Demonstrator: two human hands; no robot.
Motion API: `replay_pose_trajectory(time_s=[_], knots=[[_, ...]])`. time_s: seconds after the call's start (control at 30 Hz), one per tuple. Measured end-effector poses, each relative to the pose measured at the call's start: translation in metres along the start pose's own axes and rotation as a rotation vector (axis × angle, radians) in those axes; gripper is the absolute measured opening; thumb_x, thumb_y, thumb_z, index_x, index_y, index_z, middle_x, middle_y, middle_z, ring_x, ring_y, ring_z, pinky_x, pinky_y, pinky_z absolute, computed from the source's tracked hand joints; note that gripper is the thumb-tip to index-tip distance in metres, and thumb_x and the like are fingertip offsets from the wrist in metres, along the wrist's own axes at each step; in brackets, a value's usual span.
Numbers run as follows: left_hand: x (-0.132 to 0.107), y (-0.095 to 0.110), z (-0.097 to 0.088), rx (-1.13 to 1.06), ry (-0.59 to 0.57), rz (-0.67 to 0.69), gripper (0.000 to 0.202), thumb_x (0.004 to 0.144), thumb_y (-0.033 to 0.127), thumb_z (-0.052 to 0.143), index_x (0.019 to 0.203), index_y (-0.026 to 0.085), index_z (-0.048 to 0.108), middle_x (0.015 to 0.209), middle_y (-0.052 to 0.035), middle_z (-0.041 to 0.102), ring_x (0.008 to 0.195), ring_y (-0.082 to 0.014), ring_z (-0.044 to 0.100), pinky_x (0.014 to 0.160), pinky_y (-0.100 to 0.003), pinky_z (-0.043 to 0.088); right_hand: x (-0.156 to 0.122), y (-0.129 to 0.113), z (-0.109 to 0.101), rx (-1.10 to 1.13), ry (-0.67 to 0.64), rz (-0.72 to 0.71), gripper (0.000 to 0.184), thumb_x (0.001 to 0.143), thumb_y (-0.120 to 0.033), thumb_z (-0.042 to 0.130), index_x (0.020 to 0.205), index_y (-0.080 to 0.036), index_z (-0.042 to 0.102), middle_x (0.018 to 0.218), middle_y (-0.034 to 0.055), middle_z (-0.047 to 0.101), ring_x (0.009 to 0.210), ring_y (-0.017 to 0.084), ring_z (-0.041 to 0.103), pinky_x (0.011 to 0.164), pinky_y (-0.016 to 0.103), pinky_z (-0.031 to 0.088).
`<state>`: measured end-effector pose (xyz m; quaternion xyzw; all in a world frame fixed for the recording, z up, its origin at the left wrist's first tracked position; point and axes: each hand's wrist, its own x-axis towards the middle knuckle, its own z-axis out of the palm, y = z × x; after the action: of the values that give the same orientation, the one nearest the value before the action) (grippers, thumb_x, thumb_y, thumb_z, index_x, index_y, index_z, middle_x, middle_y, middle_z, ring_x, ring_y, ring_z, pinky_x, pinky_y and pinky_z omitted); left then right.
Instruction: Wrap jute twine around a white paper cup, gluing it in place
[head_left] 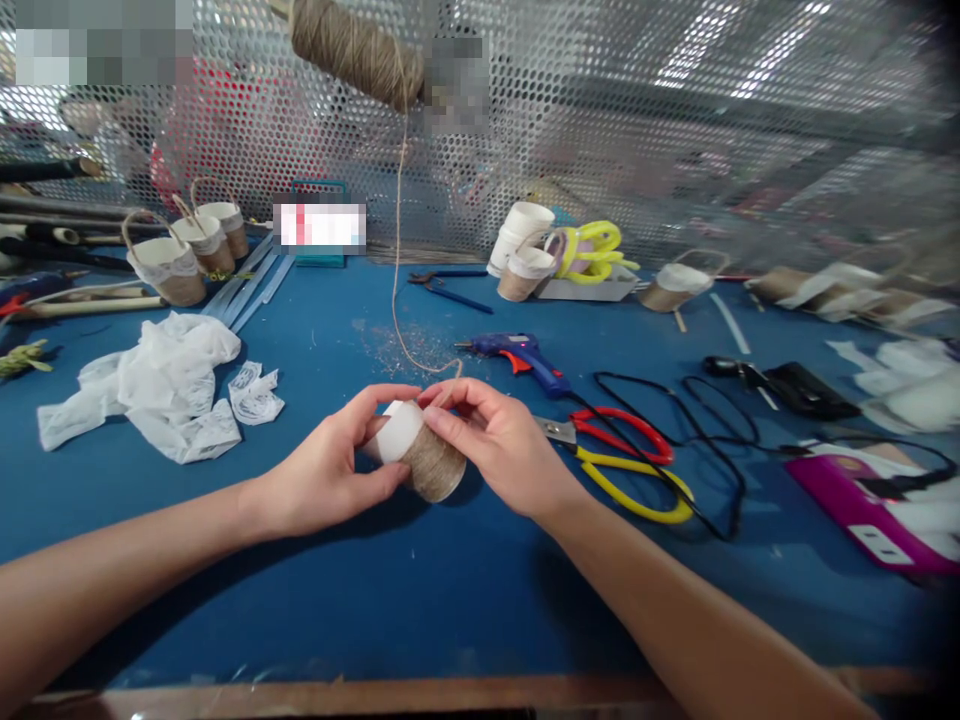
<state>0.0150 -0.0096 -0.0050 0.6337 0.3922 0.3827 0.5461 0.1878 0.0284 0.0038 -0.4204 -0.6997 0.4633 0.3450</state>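
Near the middle of the blue table a white paper cup (400, 428) lies tilted on its side between my hands, its lower part wrapped in brown twine. My left hand (330, 455) grips the cup at its white end, with some fingers hidden inside or behind it. With thumb and fingers closed, my right hand (499, 440) pinches the twine (400, 200) against the cup's side. That strand runs up to a large twine spool (352, 50) hanging at the mesh panel. Just beyond my right hand lies a blue hot glue gun (521, 358).
Red-and-yellow-handled scissors (637, 490), pliers (450, 285) and a black cord lie right of centre. White lace (161, 380) is at left, before finished little baskets (169, 268). More cups (521, 235) stand at the back. A purple power strip (862, 510) sits far right.
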Motion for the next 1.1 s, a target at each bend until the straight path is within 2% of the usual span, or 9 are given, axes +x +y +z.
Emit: replay_pose_trajectory(time_s=[0.27,0.47,0.63,0.8,0.93,1.1], knots=[[0.000,-0.002,-0.001,-0.001,-0.001,-0.010,0.048,0.075,0.010,0.055,0.119,0.015,0.035,0.077,0.0004,0.057,0.065,-0.0102,0.053,0.060,-0.021,0.042,-0.001,-0.001,0.000,-0.047,-0.011,-0.018,0.010,0.082,-0.026,0.050,0.074,-0.019,0.049,0.093,0.0058,0.060,0.086,0.016,0.057,0.076,0.031,0.047],[-0.001,-0.003,0.000,0.031,0.024,-0.006,0.047,0.076,0.013,0.056,0.119,0.016,0.038,0.083,-0.0020,0.059,0.069,-0.0115,0.055,0.061,-0.021,0.043,-0.003,0.001,0.002,-0.064,-0.065,0.026,0.011,0.084,-0.030,0.046,0.086,-0.019,0.049,0.093,0.0060,0.059,0.076,0.014,0.055,0.067,0.031,0.047],[-0.001,-0.003,0.001,-0.048,0.006,-0.007,0.048,0.076,0.012,0.056,0.119,0.016,0.037,0.090,-0.0050,0.059,0.073,-0.0130,0.056,0.065,-0.023,0.045,-0.005,0.001,0.007,-0.175,-0.014,-0.068,0.009,0.087,-0.028,0.042,0.088,-0.020,0.045,0.082,0.0040,0.057,0.070,0.014,0.053,0.064,0.030,0.045],[-0.002,-0.001,-0.002,-0.138,-0.044,-0.014,0.050,0.076,0.016,0.058,0.121,0.016,0.035,0.093,-0.0067,0.058,0.079,-0.0163,0.057,0.070,-0.028,0.045,-0.006,0.004,0.009,-0.276,0.020,-0.210,0.005,0.087,-0.025,0.042,0.084,-0.020,0.043,0.091,0.0071,0.054,0.082,0.017,0.053,0.071,0.033,0.045],[-0.001,0.000,-0.003,-0.172,-0.008,-0.032,0.043,0.079,0.017,0.053,0.118,0.015,0.036,0.091,-0.0064,0.057,0.074,-0.0143,0.054,0.064,-0.026,0.042,-0.007,0.006,0.010,-0.356,0.029,-0.316,0.005,0.086,-0.021,0.042,0.082,-0.022,0.040,0.094,0.0068,0.052,0.091,0.019,0.052,0.078,0.036,0.044],[0.001,0.000,-0.001,-0.160,0.023,-0.040,0.040,0.075,0.015,0.054,0.113,0.014,0.039,0.086,-0.0047,0.056,0.067,-0.0125,0.050,0.058,-0.024,0.037,-0.008,0.005,0.011,-0.397,0.023,-0.371,0.006,0.086,-0.018,0.041,0.083,-0.022,0.039,0.093,0.0070,0.050,0.095,0.018,0.051,0.082,0.037,0.043]])
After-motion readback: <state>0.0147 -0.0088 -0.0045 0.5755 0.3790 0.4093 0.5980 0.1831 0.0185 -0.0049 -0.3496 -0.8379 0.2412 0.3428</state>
